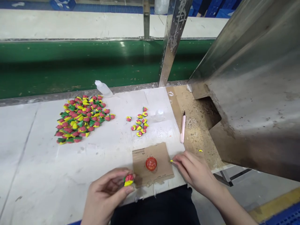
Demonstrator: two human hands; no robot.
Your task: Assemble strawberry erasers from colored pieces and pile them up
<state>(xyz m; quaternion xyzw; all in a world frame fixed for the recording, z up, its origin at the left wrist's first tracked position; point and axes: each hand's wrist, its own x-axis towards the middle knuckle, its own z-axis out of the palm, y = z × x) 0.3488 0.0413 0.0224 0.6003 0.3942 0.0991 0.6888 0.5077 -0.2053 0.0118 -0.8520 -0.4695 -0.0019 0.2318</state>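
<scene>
My left hand [106, 193] is closed on a small red, yellow and green strawberry-shaped piece [128, 180], held at the near edge of the white table [35, 162]. My right hand [193, 170] pinches a tiny yellow bit [172, 161] just right of a brown cardboard square [161, 156]. A small red cap or dish [151, 163] sits in the middle of that cardboard, between my two hands.
A large heap of the same pieces [81, 118] lies far left, a small cluster [140, 122] nearer the middle. A clear squeeze bottle [103, 88] lies by the green conveyor [70, 65]. A pink knife [182, 128] rests on a brown board [199, 131]. A metal chute [253, 87] fills the right.
</scene>
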